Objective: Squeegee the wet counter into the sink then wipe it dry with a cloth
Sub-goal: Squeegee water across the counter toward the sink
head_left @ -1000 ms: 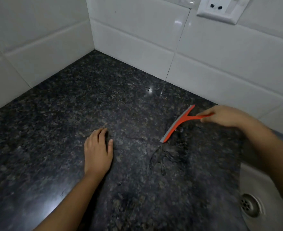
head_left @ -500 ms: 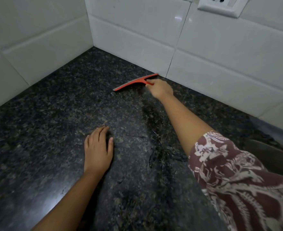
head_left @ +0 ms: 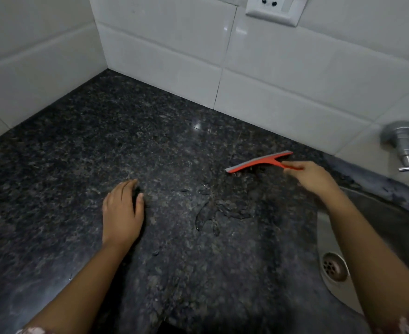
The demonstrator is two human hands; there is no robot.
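Note:
My right hand (head_left: 313, 177) grips the thin handle of an orange squeegee (head_left: 256, 162) with a grey rubber blade. The blade rests on the dark speckled granite counter (head_left: 102, 145), a short way left of the sink (head_left: 328, 227). Streaks and small puddles of water (head_left: 213, 210) lie on the counter just in front of the blade. My left hand (head_left: 122, 210) lies flat on the counter, fingers slightly spread, holding nothing. No cloth is in view.
White wall tiles (head_left: 165, 49) close off the counter at the back and left, meeting in a corner. A socket plate (head_left: 272, 10) sits high on the back wall. A metal tap (head_left: 403, 145) juts out at the right above the sink, whose drain (head_left: 333, 266) shows lower right.
My right hand has pulled the squeegee from near the back wall toward the right, closer to the sink. My left hand has stayed in place. The view has shifted right, showing the tap.

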